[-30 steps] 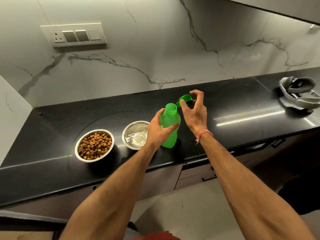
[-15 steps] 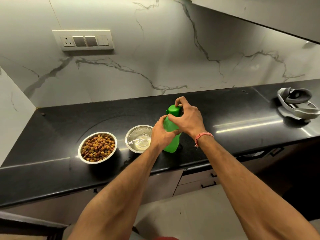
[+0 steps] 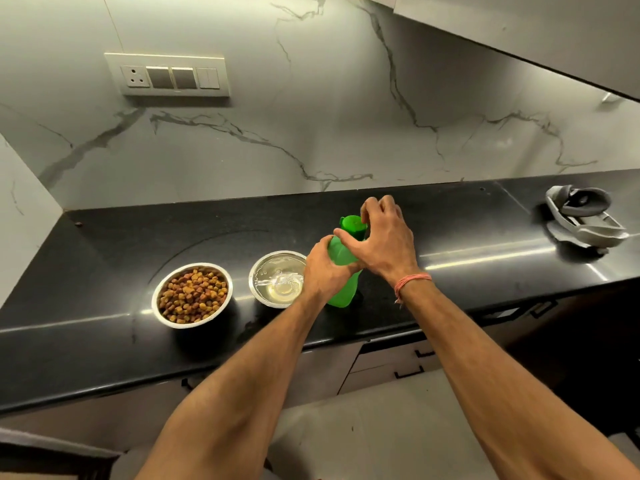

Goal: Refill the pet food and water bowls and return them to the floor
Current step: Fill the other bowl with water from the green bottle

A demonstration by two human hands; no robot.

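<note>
Two steel bowls stand on the black counter (image 3: 104, 348). The food bowl (image 3: 192, 295) on the left is full of brown kibble. The water bowl (image 3: 278, 279) beside it holds clear water. Just right of the water bowl a green bottle (image 3: 341, 292) stands upright. My left hand (image 3: 323, 268) is wrapped around the bottle's body. My right hand (image 3: 379, 237) reaches over the top, its fingers around the green cap (image 3: 353, 225), which sits on the bottle's neck.
A grey headset-like device (image 3: 581, 220) lies at the far right of the counter. A switch panel (image 3: 169, 76) is on the marble wall. Drawers (image 3: 394, 367) and pale floor lie below the counter's front edge.
A second ago my right hand held the cap off, beside the open neck. It has brought the cap onto the bottle and now grips it there. My left hand kept its hold.
</note>
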